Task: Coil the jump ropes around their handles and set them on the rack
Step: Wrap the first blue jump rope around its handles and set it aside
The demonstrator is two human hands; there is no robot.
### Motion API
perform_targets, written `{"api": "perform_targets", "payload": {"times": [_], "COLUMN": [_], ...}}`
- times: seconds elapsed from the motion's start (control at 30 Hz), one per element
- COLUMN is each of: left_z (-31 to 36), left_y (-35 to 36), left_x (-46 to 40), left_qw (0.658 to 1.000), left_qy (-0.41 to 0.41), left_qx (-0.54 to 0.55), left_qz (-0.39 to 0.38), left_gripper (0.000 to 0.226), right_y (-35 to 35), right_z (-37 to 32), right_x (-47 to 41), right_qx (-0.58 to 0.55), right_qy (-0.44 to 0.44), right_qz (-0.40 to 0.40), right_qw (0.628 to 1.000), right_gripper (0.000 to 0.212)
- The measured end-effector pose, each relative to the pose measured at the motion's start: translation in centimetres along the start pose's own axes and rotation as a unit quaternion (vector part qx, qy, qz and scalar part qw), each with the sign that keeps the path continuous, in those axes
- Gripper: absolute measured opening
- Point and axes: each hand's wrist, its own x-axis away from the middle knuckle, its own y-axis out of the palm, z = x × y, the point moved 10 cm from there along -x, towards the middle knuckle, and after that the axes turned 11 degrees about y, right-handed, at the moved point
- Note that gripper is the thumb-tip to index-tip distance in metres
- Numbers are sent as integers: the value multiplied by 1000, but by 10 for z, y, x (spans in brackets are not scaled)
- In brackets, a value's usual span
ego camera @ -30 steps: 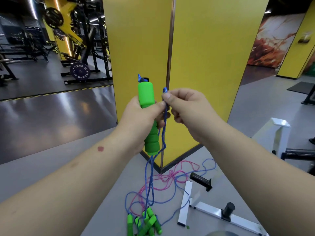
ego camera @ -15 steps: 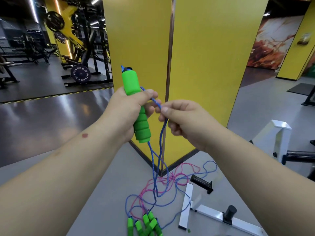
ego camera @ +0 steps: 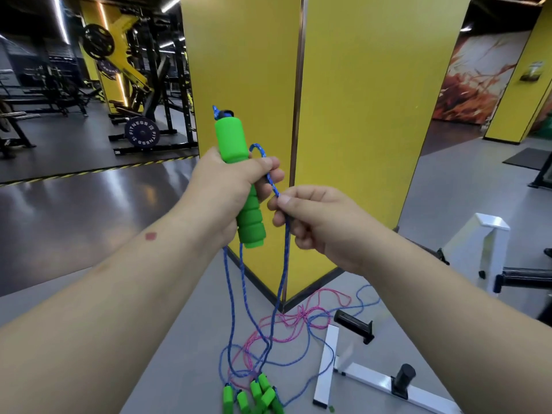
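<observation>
- Head view: left hand [ego camera: 230, 189] closed in a full fist round the middle of a green ribbed foam jump-rope handle [ego camera: 239, 177]. Handle near upright, top tilted slightly left, black cap up, held in front of a yellow pillar [ego camera: 358, 115].
- Right hand [ego camera: 316, 222] just right of the handle's lower half, thumb and forefinger pinched on the blue braided rope [ego camera: 283, 264]; other fingers curled, empty.
- Rope makes a small loop over the left fingers, runs down-right into the pinch, then hangs to the floor. Two more blue strands drop from below the handle.
- Key relation: the pinched rope lies right of and just beside the handle, running nearly along its long axis. Judgement: wrapping needs the right hand to carry it across the handle; right hand is the nearer one.
- Floor: loose tangle of blue and pink rope [ego camera: 301, 321] and a cluster of green foam handles [ego camera: 257, 395], uncoiled.
- White metal frame with black pegs [ego camera: 367, 377] lies beside the tangle, likely the rack; nothing on it.
</observation>
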Motion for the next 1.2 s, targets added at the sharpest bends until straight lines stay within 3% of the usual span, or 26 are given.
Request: {"api": "perform_targets", "payload": {"times": [0.13, 0.33, 0.53, 0.77, 1.07, 1.2], "left_z": [-14, -25, -4, -15, -8, 2], "left_y": [7, 28, 22, 24, 23, 11], "left_x": [14, 29, 14, 21, 17, 6], "left_qw": [999, 993, 998, 998, 998, 999], "left_qy": [3, -9, -6, -39, -37, -37], "left_qx": [-32, -31, 4, 28, -28, 10], "left_qz": [-42, -113, -67, -47, -50, -7], "left_gripper": [17, 27, 28, 19, 31, 27], "right_y": [-24, -39, -25, -27, -18, 0], "right_z": [-32, -43, -23, -22, -14, -6], "right_x": [4, 3, 8, 11, 13, 13], "right_qx": [-39, -53, -97, -32, -26, -23], "right_qy": [-80, -73, -53, -48, -32, -4], "right_qz": [85, 152, 109, 199, 184, 74], "right_qw": [992, 984, 988, 978, 982, 997], "right_gripper": [17, 12, 17, 22, 21, 18]}}
